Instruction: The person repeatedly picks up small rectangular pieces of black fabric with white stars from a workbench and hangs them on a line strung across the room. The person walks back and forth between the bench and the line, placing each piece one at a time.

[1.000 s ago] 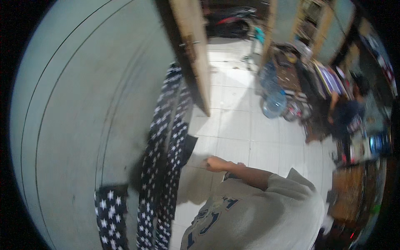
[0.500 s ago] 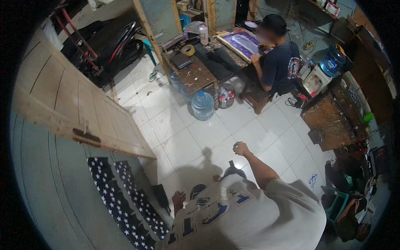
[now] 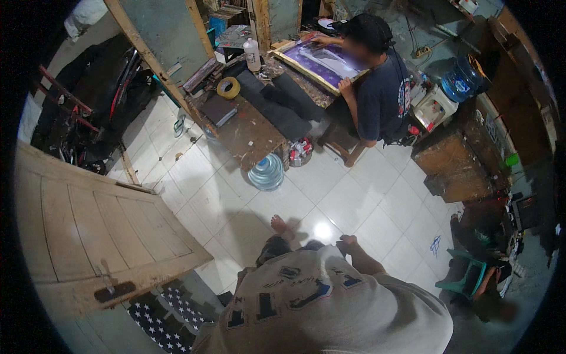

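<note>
My right hand (image 3: 348, 241) hangs in front of my right hip, over the white tiled floor. It is seen edge-on, its fingers are mostly hidden, and I make out nothing held in it. My left hand is out of sight, somewhere beyond my light shirt (image 3: 336, 301). One bare foot (image 3: 282, 227) is stepping out ahead of me on the tiles. Ahead stands a low stained workbench (image 3: 244, 144) bearing black cloth pieces (image 3: 289, 106), a roll of yellow tape (image 3: 229, 88) and a white bottle (image 3: 252, 54).
A co-worker (image 3: 383, 88) sits at the bench, hands on a wood-framed purple screen (image 3: 318, 62). A blue water jug (image 3: 266, 172) stands on the floor before the bench. A wooden door (image 3: 112, 218) swings in at left, near black star-patterned cloth (image 3: 168, 307). Right is a green chair (image 3: 463, 277).
My view has shifted forward, so the bench and water jug appear nearer. My right arm has swung back toward my body, and my left hand has left the view.
</note>
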